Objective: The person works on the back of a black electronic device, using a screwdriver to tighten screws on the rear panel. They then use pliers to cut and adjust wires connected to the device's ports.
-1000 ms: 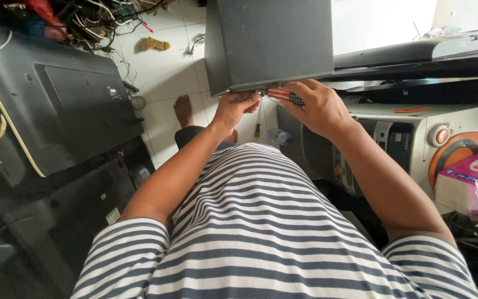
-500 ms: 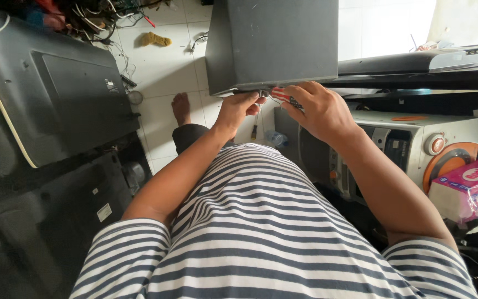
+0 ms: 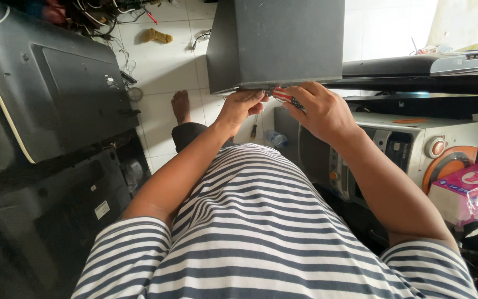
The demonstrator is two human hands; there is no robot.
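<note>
Both hands reach forward, left hand [image 3: 240, 106] pinching the dark box's [image 3: 283, 41] lower edge, right hand [image 3: 319, 111] gripping a striped-handled tool [image 3: 287, 97].

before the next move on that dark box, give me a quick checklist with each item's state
1. Left hand steadying the dark grey box at its lower edge: ok.
2. Right hand gripping the striped-handle tool: ok.
3. Tool tip seated on its spot: cannot tell, hidden under the box edge.
4. Box fully supported: cannot tell.
5. Bare foot out from under the box: ok, off to the side.
</note>
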